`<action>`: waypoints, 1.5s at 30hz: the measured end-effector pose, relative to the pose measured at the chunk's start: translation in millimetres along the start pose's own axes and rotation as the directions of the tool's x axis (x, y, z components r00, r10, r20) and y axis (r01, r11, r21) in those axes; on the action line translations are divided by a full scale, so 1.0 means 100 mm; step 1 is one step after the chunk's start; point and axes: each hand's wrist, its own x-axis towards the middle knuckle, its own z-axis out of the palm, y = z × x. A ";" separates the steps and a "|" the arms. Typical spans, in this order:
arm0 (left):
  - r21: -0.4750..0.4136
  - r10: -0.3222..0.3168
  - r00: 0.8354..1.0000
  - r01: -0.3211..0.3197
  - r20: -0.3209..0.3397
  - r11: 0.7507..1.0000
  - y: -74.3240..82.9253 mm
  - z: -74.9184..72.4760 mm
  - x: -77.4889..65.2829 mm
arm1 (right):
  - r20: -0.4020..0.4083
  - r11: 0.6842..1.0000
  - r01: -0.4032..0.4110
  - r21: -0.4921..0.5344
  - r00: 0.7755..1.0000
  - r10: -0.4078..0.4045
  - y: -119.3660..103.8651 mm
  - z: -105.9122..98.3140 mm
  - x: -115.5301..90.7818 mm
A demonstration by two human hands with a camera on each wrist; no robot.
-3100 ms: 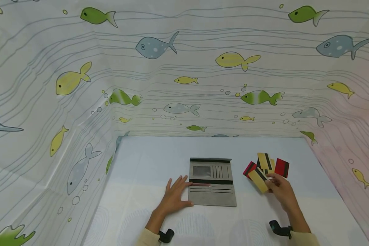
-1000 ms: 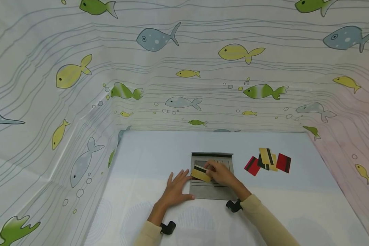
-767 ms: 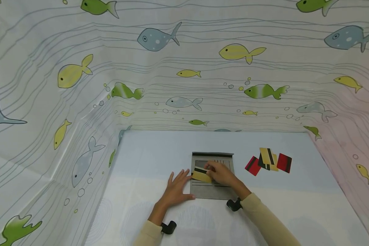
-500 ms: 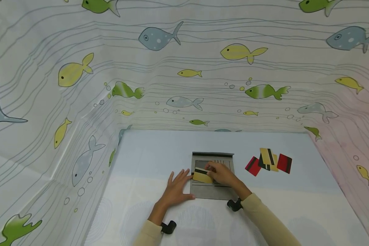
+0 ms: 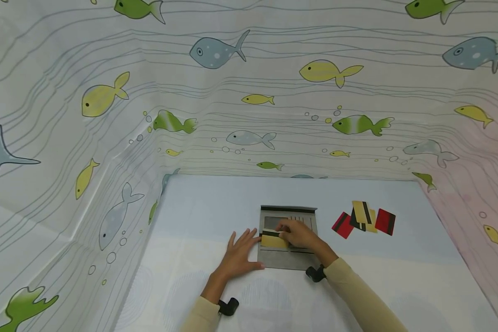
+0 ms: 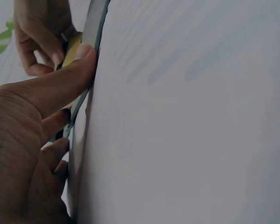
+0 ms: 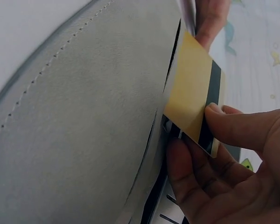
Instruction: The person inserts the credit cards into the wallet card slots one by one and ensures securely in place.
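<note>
A grey wallet (image 5: pixel 282 259) lies opened flat on the table, its card slots and clear window facing up. My right hand (image 5: pixel 299 234) pinches a gold card (image 5: pixel 270 239) with a black stripe at its right end. In the right wrist view the card (image 7: pixel 189 88) stands with its lower long edge at a slot of the wallet (image 7: pixel 84 107), thumb on its striped face. My left hand (image 5: pixel 237 257) rests at the wallet's left edge, fingers spread and little bent. In the left wrist view its thumb (image 6: pixel 67 79) lies on the wallet's edge.
Right of the wallet lie more cards: a red card (image 5: pixel 342 225), a gold card (image 5: pixel 361 212) on top of others, and a dark red card (image 5: pixel 385 222). A fish-patterned sheet (image 5: pixel 290 110) rises behind and beside the pale table (image 5: pixel 216 203).
My right hand has brought the gold card from the pile at the right to the wallet. Over the last second the card has turned level with the slots. My left hand has stayed put.
</note>
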 end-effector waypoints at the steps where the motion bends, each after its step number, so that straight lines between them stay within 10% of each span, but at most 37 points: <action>1: 0.002 0.004 1.000 -0.004 -0.003 1.000 0.00 0.00 0.00 | 0.002 1.000 -0.003 -0.003 1.000 0.003 0.00 0.00 0.00; 45: 0.042 0.004 1.000 -0.003 -0.026 0.999 0.02 0.00 0.00 | -0.025 0.994 0.080 -0.076 0.996 -0.082 -0.05 0.21 -0.08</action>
